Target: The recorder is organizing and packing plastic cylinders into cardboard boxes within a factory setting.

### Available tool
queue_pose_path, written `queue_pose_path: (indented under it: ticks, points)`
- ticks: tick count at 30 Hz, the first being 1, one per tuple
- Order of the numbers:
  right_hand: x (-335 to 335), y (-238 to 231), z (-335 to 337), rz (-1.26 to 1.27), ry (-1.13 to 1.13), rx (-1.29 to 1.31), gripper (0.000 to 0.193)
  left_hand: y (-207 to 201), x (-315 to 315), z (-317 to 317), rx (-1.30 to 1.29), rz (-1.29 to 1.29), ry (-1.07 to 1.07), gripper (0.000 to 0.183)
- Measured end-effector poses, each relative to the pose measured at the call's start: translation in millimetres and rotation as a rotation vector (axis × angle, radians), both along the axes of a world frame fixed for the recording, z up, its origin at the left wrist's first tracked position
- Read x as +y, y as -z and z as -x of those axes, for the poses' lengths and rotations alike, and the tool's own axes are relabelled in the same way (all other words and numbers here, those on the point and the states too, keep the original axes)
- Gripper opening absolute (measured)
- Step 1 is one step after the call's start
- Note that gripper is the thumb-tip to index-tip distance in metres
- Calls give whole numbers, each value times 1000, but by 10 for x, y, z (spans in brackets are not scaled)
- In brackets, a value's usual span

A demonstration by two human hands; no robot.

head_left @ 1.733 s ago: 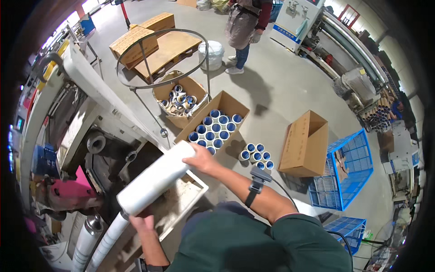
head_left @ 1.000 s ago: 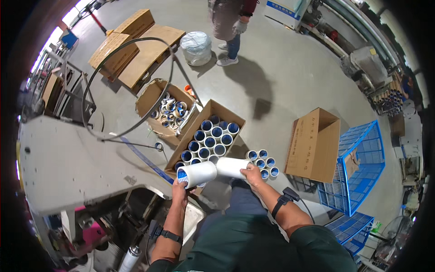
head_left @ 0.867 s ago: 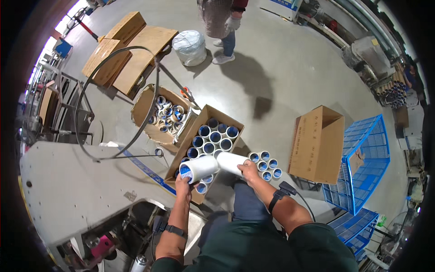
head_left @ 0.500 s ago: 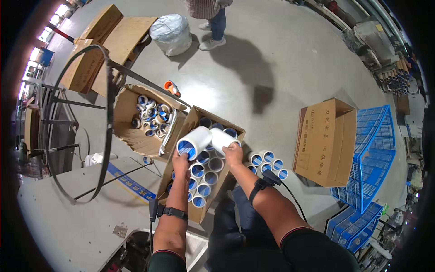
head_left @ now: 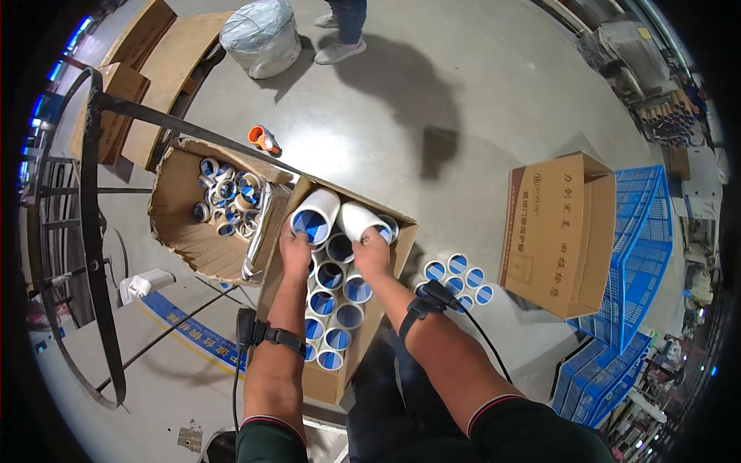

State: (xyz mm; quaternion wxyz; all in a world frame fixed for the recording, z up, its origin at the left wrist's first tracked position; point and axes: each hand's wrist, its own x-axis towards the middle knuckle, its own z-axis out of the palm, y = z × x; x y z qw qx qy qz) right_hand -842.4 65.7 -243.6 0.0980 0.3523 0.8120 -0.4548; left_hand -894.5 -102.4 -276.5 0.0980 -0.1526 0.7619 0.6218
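My left hand (head_left: pixel 293 251) is closed around the near end of a thick white roll of film (head_left: pixel 318 207) with a blue-lined core. Beside it, my right hand (head_left: pixel 372 253) grips a second white roll (head_left: pixel 356 219). Both rolls lie tilted at the far end of a long cardboard box (head_left: pixel 323 386), their far ends level with its rim. Whether they rest on anything underneath is hidden. Nearer to me, several similar rolls (head_left: pixel 330 275) stand on end in rows inside the box, blue showing in their cores.
To the left, a ragged carton (head_left: pixel 174 224) holds several small used cores. Several rolls (head_left: pixel 455 264) stand on the floor at right, near an open cardboard box (head_left: pixel 540 231) and blue crates (head_left: pixel 641 247). A black metal hoop (head_left: pixel 93 231) rises at left. Someone's legs (head_left: pixel 347 23) show beyond.
Both hands have carried their rolls lower and toward the far end of the box, and the rolls now sit a little farther apart. The whole view has shifted slightly.
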Motion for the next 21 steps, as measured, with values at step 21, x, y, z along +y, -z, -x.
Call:
queue_pose_path:
  ticks: [21]
  points:
    - [714, -1283, -2346, 307, -472, 51, 30, -1282, -103, -1993, -289, 296, 185, 59]
